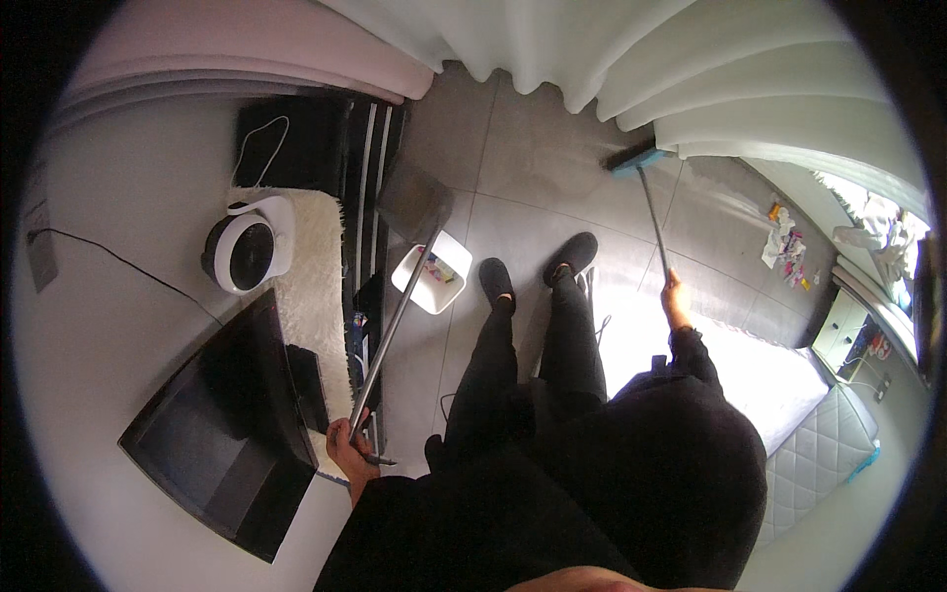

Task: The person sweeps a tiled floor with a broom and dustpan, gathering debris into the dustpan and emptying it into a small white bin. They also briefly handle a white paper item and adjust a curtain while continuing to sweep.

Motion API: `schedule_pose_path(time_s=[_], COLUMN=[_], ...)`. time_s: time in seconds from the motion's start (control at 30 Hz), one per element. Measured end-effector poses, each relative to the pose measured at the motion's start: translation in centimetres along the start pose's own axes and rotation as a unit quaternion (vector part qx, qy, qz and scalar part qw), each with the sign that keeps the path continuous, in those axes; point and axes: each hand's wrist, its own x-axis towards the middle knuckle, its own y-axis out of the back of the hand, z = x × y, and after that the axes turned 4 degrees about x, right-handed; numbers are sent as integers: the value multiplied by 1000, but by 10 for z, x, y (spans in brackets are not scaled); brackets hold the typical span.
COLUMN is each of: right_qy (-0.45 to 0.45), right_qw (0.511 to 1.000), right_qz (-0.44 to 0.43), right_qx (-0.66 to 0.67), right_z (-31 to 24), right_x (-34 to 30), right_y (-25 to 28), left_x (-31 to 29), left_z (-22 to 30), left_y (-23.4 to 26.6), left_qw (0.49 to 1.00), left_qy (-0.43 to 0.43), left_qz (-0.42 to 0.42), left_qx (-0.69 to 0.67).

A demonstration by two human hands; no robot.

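Observation:
My left hand (347, 449) is closed round the metal handle of a long-handled dustpan (412, 200). The dustpan's dark grey pan is near the floor by the black cabinet. Its handle passes over a white bin (449, 293) that has some colourful litter inside. My right hand (676, 298) grips the thin handle of a broom (639, 163). The broom's blue head rests on the floor at the foot of the pale curtain. Well to the right of the broom, a scatter of litter (786, 245), paper scraps and wrappers, lies on the tiles.
A pale curtain (612, 49) hangs along the far side. On my left, a black cabinet (370, 148) carries a furry cover, a white-and-black round device (247, 252) and a screen (232, 424). To my right is a bed (779, 395), with a small white nightstand (838, 331) beyond.

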Motion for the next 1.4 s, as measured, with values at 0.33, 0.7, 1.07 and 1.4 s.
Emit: schedule_pose_path(time_s=[0.33, 0.7, 1.07, 1.4], right_qy=[258, 150, -100, 28], right_qw=[939, 957, 992, 991], right_qz=[-223, -224, -3, -87], right_qx=[-54, -102, -83, -97], right_z=[-197, -176, 122, 131], right_x=[-54, 52, 35, -39], right_y=[-110, -80, 68, 73], left_x=[-17, -16, -45, -72], left_z=[18, 17, 40, 68], left_y=[11, -1, -97, -199], left_qw=[999, 996, 984, 941], left_qy=[-32, -35, -80, -155], left_qz=[-7, -11, -70, -202], left_qx=[11, 81, 141, 221])
